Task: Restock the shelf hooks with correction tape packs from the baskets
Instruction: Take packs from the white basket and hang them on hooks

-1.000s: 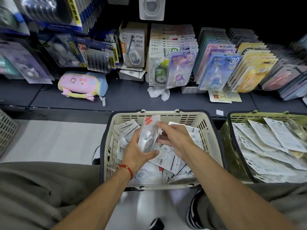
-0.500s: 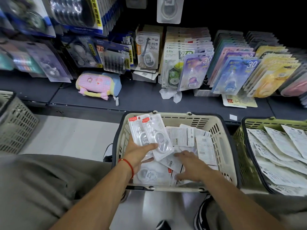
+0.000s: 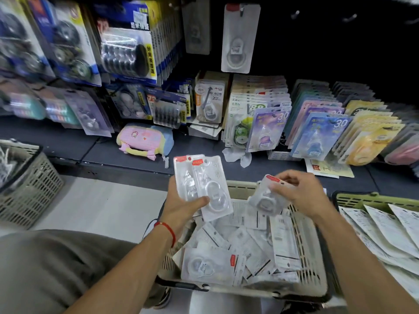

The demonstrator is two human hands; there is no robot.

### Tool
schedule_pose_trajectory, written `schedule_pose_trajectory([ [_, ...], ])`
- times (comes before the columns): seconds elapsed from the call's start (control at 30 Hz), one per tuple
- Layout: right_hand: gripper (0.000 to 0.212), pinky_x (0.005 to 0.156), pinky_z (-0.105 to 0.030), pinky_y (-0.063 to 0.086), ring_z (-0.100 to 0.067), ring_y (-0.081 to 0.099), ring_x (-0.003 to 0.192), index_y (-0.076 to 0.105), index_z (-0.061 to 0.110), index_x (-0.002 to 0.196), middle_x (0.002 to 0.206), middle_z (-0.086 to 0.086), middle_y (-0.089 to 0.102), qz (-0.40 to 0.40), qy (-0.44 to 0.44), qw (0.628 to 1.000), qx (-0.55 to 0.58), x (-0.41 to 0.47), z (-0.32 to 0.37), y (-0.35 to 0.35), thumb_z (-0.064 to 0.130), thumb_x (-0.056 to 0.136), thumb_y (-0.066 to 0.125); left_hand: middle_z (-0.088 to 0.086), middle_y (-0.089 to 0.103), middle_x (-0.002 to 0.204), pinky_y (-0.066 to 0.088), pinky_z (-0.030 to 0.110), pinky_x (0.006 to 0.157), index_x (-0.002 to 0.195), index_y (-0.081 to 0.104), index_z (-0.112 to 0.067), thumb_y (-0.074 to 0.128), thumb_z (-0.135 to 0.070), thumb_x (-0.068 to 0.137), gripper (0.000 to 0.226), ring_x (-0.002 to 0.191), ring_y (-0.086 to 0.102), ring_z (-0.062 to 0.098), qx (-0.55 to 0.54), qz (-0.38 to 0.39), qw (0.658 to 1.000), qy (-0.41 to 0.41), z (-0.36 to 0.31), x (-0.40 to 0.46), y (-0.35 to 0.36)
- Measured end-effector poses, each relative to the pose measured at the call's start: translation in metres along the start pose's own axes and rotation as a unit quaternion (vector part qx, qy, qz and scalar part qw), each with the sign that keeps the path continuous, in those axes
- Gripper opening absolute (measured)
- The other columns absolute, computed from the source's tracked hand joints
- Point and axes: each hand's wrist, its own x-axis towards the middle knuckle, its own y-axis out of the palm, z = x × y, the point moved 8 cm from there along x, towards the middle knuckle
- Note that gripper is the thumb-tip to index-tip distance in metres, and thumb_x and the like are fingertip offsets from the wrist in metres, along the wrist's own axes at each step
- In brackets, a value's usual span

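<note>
Rising from the beige basket [image 3: 303,264], where it lay flat half a second ago, the right hand [image 3: 299,193] now pinches a single pack [image 3: 267,196] by its red-tabbed top. Left hand [image 3: 186,200], lifted higher, grasps two fanned correction tape packs [image 3: 204,184] above the basket's far left rim. Beyond: pink pouch [image 3: 145,141] on the shelf [image 3: 204,159]; green basket [image 3: 362,200] right; grey basket [image 3: 29,189] left.

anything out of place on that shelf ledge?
Yes. A pink and blue pouch lies on the ledge among hanging blister packs, unlike any stock around it. A crumpled white scrap sits in front of the correction tape racks, and loose cards lie flat under the yellow packs.
</note>
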Motion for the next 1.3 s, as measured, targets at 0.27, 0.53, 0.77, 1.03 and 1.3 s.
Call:
schedule_pose_trajectory([
  [0.27, 0.017, 0.071, -0.032, 0.056, -0.01, 0.068, 0.073, 0.079, 0.015, 0.09, 0.083, 0.0, 0.078, 0.053, -0.115, 0.984, 0.125, 0.047, 0.145, -0.027, 0.03, 0.085, 0.084, -0.008, 0.073, 0.122, 0.06, 0.039, 0.094, 0.134, 0.054, -0.044, 0.083, -0.016, 0.064, 0.081, 0.116, 0.07, 0.017, 0.056, 0.146, 0.979, 0.129, -0.139, 0.013, 0.067],
  [0.53, 0.02, 0.083, -0.016, 0.045, 0.003, 0.062, 0.095, 0.071, 0.037, 0.096, 0.094, 0.023, 0.07, -0.141, -0.233, 0.962, -0.007, 0.049, 0.197, -0.044, 0.047, 0.085, 0.084, 0.003, 0.071, 0.136, 0.055, 0.052, 0.105, 0.148, 0.047, -0.029, 0.085, -0.014, 0.076, 0.083, 0.126, 0.068, 0.026, 0.002, 0.246, 0.962, 0.12, -0.198, 0.02, 0.092],
  [0.77, 0.066, 0.078, -0.023, 0.053, 0.004, 0.064, 0.096, 0.054, 0.043, 0.12, 0.118, 0.014, 0.062, -0.141, -0.131, 0.974, 0.119, 0.062, 0.178, -0.038, 0.088, 0.073, 0.061, 0.014, 0.071, 0.135, 0.061, 0.039, 0.09, 0.138, 0.061, -0.024, 0.09, -0.012, 0.079, 0.067, 0.124, 0.069, 0.033, -0.086, 0.232, 0.958, 0.148, -0.217, 0.049, 0.095],
  [1.03, 0.049, 0.08, -0.04, 0.066, -0.017, 0.078, 0.101, 0.066, 0.029, 0.125, 0.114, 0.005, 0.079, -0.004, -0.124, 0.954, 0.274, 0.069, 0.173, 0.001, 0.041, 0.081, 0.083, 0.004, 0.071, 0.136, 0.06, 0.035, 0.095, 0.144, 0.049, -0.026, 0.086, -0.024, 0.082, 0.072, 0.127, 0.068, 0.026, -0.085, 0.198, 0.961, 0.175, -0.218, 0.065, 0.085],
  [1.3, 0.041, 0.086, -0.036, 0.062, -0.014, 0.077, 0.103, 0.057, 0.037, 0.136, 0.114, 0.007, 0.079, -0.084, -0.214, 0.94, 0.251, 0.079, 0.216, -0.019, 0.033, 0.099, 0.074, 0.001, 0.072, 0.134, 0.053, 0.051, 0.108, 0.143, 0.052, -0.026, 0.082, -0.027, 0.084, 0.066, 0.124, 0.069, 0.022, -0.092, 0.11, 0.971, 0.191, -0.229, 0.068, 0.056],
])
